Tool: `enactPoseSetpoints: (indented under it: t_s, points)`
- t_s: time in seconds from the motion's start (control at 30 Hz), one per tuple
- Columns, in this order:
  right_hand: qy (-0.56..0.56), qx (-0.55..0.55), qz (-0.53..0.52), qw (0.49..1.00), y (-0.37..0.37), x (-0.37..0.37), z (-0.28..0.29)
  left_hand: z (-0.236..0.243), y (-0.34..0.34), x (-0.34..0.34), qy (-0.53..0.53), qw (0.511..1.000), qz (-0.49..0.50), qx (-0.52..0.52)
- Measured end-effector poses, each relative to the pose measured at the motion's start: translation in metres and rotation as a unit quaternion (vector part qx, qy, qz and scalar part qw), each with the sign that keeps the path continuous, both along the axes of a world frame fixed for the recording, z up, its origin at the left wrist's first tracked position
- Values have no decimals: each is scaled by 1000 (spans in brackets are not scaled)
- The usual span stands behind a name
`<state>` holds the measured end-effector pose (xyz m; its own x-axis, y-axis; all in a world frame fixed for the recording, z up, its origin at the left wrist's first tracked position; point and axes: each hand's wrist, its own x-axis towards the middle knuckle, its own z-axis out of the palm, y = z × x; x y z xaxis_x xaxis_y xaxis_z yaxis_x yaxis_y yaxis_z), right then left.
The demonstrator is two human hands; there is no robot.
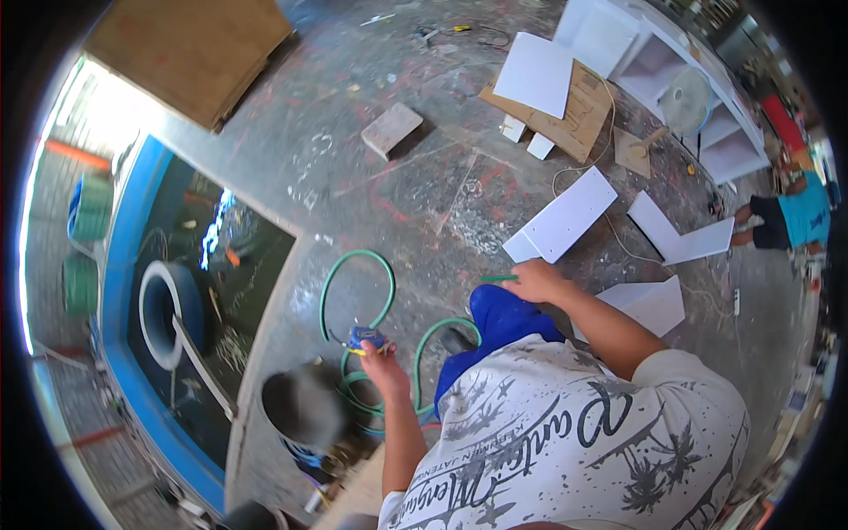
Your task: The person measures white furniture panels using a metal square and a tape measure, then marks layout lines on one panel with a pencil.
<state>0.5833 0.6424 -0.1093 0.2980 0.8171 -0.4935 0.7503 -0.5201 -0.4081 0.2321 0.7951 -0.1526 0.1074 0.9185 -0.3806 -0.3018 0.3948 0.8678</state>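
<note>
The left hand (385, 371) holds a blue tape measure (366, 337), which sits at its fingertips, near the green hose (435, 330). The right hand (537, 283) pinches a thin green stick (497, 278); this stick points out leftward from the fingers, just beside the blue trousers (505, 314).

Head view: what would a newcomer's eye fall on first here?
Probably the dark, blue-edged pond filling the left side. Next, perhaps, the white panel just beyond the right hand, which holds a thin green stick. Then the green hose looping over the floor near the left hand, which holds a blue tape measure.
</note>
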Motion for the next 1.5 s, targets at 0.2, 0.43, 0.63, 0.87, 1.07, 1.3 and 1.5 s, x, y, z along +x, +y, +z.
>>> enactPoseSetpoints:
  t_s: [0.2, 0.43, 0.63, 0.87, 1.07, 1.3, 1.5]
  points:
    - [-5, -41, -250, 967, -6, 107, -129, 11, 159, 73, 34, 996, -74, -32]
    - [68, -138, -354, 922, 23, 219, -230, -23, 264, 151, 119, 989, -58, -69]
    - [48, -9, -387, 921, 178, 344, -197, -81, 327, 163, 265, 951, -7, -160]
    - [21, 31, -397, 917, 365, 429, -168, -157, 450, 168, 388, 886, -99, -235]
    - [-63, -52, -410, 908, 427, 418, -194, -177, 639, 230, 412, 858, -251, -176]
    - [60, -41, -502, 862, 486, 400, -159, -168, 933, 358, 404, 867, -286, 60]
    - [77, -54, -627, 774, 509, 425, -172, -101, 1059, 565, 346, 884, -291, 117]
